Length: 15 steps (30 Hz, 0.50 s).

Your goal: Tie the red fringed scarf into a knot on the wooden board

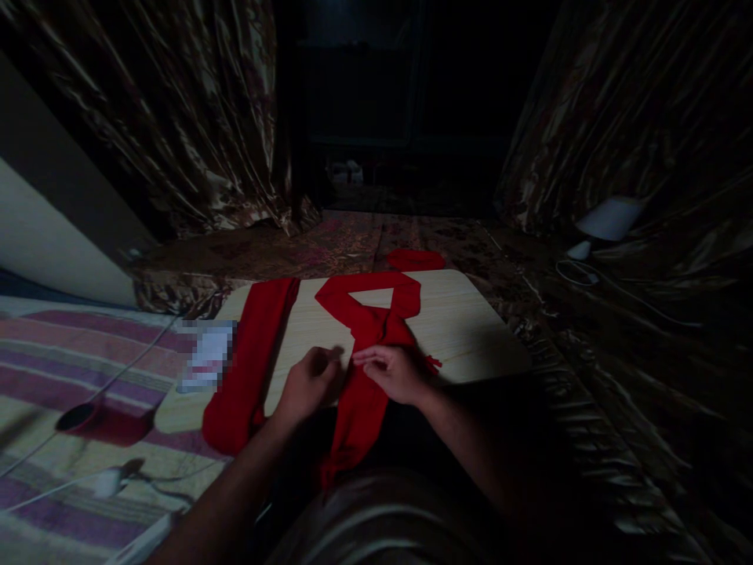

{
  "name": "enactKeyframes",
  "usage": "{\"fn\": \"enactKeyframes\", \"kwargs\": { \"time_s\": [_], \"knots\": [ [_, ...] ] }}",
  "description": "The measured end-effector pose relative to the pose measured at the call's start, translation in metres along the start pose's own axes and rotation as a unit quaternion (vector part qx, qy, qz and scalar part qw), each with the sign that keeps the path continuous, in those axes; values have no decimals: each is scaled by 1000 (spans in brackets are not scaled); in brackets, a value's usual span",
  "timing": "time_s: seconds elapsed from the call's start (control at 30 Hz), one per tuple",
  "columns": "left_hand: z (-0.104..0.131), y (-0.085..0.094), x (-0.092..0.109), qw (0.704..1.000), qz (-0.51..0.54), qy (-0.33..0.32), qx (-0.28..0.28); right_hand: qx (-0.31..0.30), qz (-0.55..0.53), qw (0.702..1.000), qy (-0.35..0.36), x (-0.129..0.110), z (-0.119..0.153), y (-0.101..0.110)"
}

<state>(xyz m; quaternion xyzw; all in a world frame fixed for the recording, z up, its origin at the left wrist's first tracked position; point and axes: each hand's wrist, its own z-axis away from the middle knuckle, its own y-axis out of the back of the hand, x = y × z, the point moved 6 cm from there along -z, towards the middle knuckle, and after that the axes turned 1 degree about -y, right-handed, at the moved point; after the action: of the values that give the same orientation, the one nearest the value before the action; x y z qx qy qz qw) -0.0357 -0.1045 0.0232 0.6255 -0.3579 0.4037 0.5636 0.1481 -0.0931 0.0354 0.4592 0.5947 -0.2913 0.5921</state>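
Observation:
A red scarf (pixel 368 318) lies looped and crossed on a light wooden board (pixel 464 322), its tail hanging over the near edge toward me. My left hand (pixel 309 384) rests on the scarf just left of the crossing, fingers curled. My right hand (pixel 394 370) pinches the scarf at the crossing, near its fringe. A second folded red cloth (pixel 252 361) lies along the board's left side. A small red piece (pixel 416 259) sits beyond the board's far edge.
The room is dark. Patterned shiny curtains (pixel 176 118) hang on both sides. A striped blanket (pixel 70 369) with white cables and a dark red cup (pixel 88 420) lies at left. A white lamp-like object (pixel 605 220) sits at right.

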Motion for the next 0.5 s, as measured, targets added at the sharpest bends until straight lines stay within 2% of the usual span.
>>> {"fn": "enactKeyframes", "kwargs": {
  "time_s": [0.03, 0.1, 0.2, 0.27, 0.33, 0.4, 0.47, 0.5],
  "knots": [
    [15, -1, 3, 999, -44, -31, -10, 32, 94, 994, 38, -5, -5, 6],
    [45, -6, 4, 994, -88, -66, -16, 48, 276, 955, 101, -14, -15, 12],
    [82, -20, -10, 993, -94, -64, -12, 15, 456, 885, 94, -8, -27, 20],
    [96, -29, -25, 995, -59, -76, -9, 1, 503, 861, 68, 2, -31, 27],
    [100, -30, -44, 997, -6, -80, 20, 4, 517, 854, 61, 10, -32, 33],
    [96, -30, -64, 998, 28, -36, 51, 27, 523, 850, 59, 15, -32, 37],
    [88, -36, -79, 998, 48, 15, 25, 50, 529, 846, 51, 18, -33, 39],
    [83, -42, -84, 997, 62, 37, -9, 58, 531, 844, 47, 19, -34, 39]
  ]
}}
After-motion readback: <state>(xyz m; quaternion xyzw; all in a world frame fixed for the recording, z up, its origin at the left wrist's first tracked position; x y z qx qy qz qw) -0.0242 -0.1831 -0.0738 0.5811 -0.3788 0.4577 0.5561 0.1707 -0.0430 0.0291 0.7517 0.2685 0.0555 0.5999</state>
